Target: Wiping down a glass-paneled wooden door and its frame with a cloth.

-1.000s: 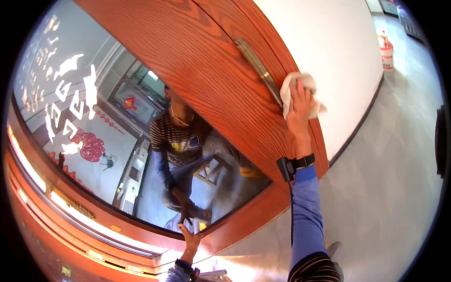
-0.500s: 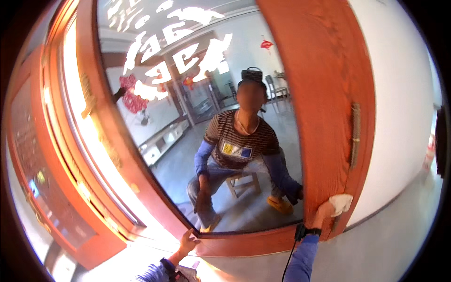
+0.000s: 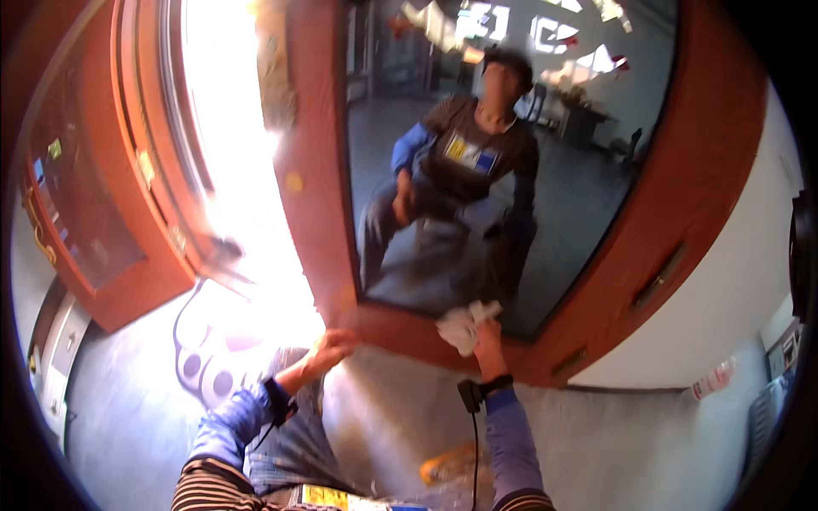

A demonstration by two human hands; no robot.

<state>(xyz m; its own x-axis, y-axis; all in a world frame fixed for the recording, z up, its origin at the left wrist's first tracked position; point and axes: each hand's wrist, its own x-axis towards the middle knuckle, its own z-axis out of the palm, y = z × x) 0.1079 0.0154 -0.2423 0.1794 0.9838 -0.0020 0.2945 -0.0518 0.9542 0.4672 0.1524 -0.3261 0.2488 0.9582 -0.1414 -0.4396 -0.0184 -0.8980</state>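
Observation:
A reddish-brown wooden door [image 3: 686, 170] with a large glass pane [image 3: 579, 196] fills the upper middle. The glass reflects my own seated figure. My right hand [image 3: 487, 339] presses a white cloth [image 3: 464, 324] against the door's bottom rail, at the lower edge of the glass. My left hand [image 3: 328, 345] rests with its fingers on the lower left corner of the door frame and holds nothing. Blue sleeves cover both forearms, and each wrist carries a dark strap.
A metal handle [image 3: 658, 277] sits on the door's right stile. A white wall [image 3: 724, 315] lies to the right, with a plastic bottle [image 3: 711, 380] at its foot. Bright glare [image 3: 230, 170] floods the opening at left. A wooden cabinet [image 3: 85, 213] stands at far left. Grey floor lies below.
My right hand has carried the cloth from beside the door's handle down its right stile and onto the bottom rail. My view has swung sharply. The left hand stays at the door's lower corner.

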